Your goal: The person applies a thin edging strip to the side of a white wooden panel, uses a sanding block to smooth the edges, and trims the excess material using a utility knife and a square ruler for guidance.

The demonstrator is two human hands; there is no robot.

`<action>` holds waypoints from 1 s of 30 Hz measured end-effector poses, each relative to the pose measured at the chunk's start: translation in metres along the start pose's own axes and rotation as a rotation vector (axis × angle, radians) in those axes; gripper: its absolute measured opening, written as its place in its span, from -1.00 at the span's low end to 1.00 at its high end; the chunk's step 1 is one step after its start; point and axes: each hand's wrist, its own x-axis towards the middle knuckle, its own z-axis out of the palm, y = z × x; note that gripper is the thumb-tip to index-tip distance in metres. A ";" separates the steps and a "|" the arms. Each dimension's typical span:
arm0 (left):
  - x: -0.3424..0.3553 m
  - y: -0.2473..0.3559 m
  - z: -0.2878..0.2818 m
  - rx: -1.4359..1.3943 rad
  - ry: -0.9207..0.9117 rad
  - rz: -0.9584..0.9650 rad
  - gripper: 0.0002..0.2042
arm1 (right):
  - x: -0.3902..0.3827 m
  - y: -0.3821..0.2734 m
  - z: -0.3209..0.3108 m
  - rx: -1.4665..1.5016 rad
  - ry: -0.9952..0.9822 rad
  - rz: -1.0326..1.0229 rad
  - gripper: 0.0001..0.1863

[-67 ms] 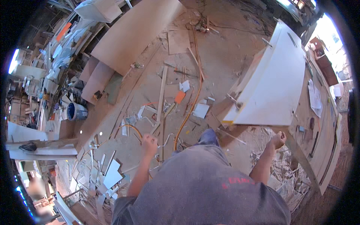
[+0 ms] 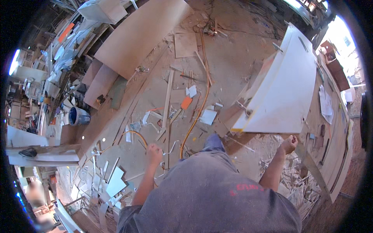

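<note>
Above the littered floor, my left hand [image 2: 154, 154] is closed with its fingers curled, and I see nothing sticking out of it. A thin white strip [image 2: 171, 147] shows on the floor beside it. My right hand [image 2: 289, 144] is a loose fist, also with nothing visible in it. It is nearest to the lower corner of a large white panel [image 2: 285, 93], which lies on a workbench [image 2: 334, 155] to my right. A clamp [image 2: 246, 110] grips the panel's left edge, and another clamp [image 2: 277, 47] sits farther up that edge.
An orange-yellow hose [image 2: 204, 101] snakes across the floor ahead. Wood strips [image 2: 168, 101], an orange piece [image 2: 186, 102] and white offcuts [image 2: 116, 181] lie scattered there. A big brown sheet [image 2: 142, 37] leans at the left, near a blue bucket [image 2: 79, 116]. Paper [image 2: 326, 103] lies on the bench.
The view has shifted slightly, so the panel and bench appear a little lower. Both hands stay curled and nearly in the same place.
</note>
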 end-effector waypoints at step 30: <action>0.792 0.049 0.082 -0.005 -0.705 -0.518 -0.64 | -0.184 -0.524 0.699 -0.105 -1.500 -0.750 -0.67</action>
